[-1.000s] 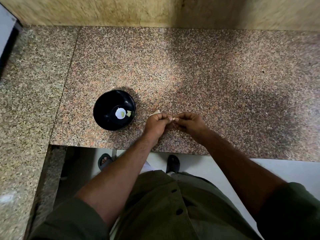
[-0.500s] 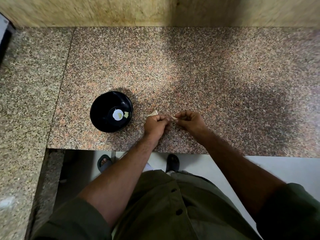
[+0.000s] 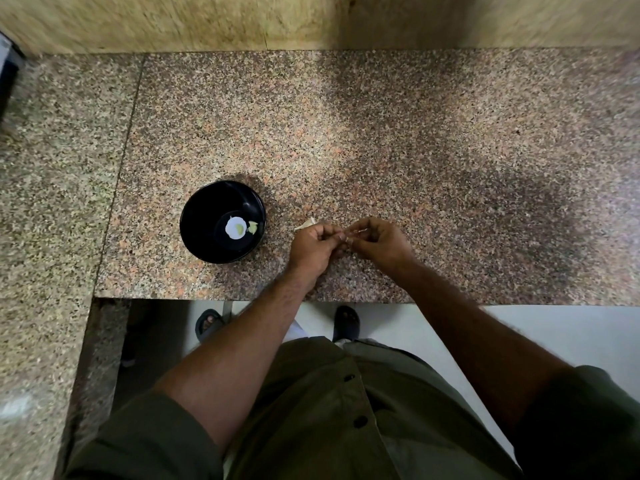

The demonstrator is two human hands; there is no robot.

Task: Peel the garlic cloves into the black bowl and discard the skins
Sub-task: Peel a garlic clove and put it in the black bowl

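Observation:
The black bowl (image 3: pixel 204 216) stands on the granite counter, left of my hands, with a pale peeled garlic clove (image 3: pixel 253 227) and a bright reflection at its bottom. My left hand (image 3: pixel 313 245) and my right hand (image 3: pixel 381 242) meet fingertip to fingertip just right of the bowl, low over the counter. Between them they pinch a small garlic clove (image 3: pixel 346 235), mostly hidden by the fingers, with a thin strip of skin showing at my right fingertips. A pale scrap of garlic skin (image 3: pixel 305 224) lies on the counter behind my left hand.
The speckled granite counter (image 3: pixel 381 133) runs to a yellowish wall at the back, and its front edge lies just below my wrists. A second counter slab (image 3: pixel 52 202) adjoins on the left. A dark object (image 3: pixel 7 74) sits at the far left edge.
My hands have stayed together by the bowl, the fingers working at the clove. A strip of skin stretched between the fingertips half a second ago; the view shifted slightly.

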